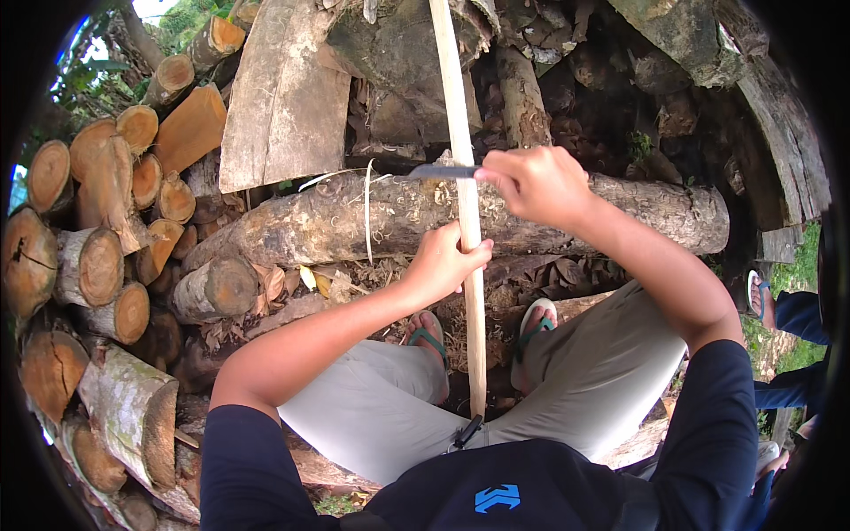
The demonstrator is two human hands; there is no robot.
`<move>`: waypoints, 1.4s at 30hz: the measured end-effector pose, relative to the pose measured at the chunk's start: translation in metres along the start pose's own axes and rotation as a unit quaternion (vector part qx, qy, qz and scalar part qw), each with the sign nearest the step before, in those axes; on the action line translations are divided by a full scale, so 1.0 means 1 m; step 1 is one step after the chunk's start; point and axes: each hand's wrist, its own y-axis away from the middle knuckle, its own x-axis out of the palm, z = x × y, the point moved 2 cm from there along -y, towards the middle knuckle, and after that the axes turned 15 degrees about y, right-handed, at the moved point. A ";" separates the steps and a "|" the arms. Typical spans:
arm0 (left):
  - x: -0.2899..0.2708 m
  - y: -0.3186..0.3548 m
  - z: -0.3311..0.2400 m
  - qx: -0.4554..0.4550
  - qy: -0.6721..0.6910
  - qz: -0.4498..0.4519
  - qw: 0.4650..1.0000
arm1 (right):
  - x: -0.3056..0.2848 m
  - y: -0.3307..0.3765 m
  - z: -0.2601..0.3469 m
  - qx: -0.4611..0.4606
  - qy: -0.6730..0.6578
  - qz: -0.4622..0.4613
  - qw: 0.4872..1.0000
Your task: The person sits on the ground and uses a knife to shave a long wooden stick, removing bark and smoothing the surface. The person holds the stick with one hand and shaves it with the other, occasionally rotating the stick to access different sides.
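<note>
Both hands hold one upright stick (467, 221), knife (440, 171) crosswise.

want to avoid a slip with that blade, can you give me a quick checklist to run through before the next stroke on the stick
1. Left hand grips the stick firmly: ok, fingers wrapped around it.
2. Left hand is clear of the blade: ok, it sits below the knife, though a downward stroke would come toward it.
3. Right hand has the knife handle secure: ok, closed around it.
4. Blade is on the stick: ok, it lies across it at the log.
5. Stick's lower end is braced: cannot tell, it ends between the legs near the feet.
6. Feet protected: not ok, open sandals.
</note>
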 end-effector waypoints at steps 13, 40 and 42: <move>0.001 0.005 -0.001 0.086 -0.042 -0.023 0.995 | -0.020 -0.011 0.005 0.100 0.071 -0.091 0.988; -0.005 0.003 0.013 0.035 0.144 0.123 0.981 | -0.015 -0.024 -0.050 0.246 -0.005 -0.031 0.969; 0.000 0.003 0.010 0.056 0.121 0.080 0.988 | -0.017 -0.030 -0.054 0.239 0.014 -0.066 0.969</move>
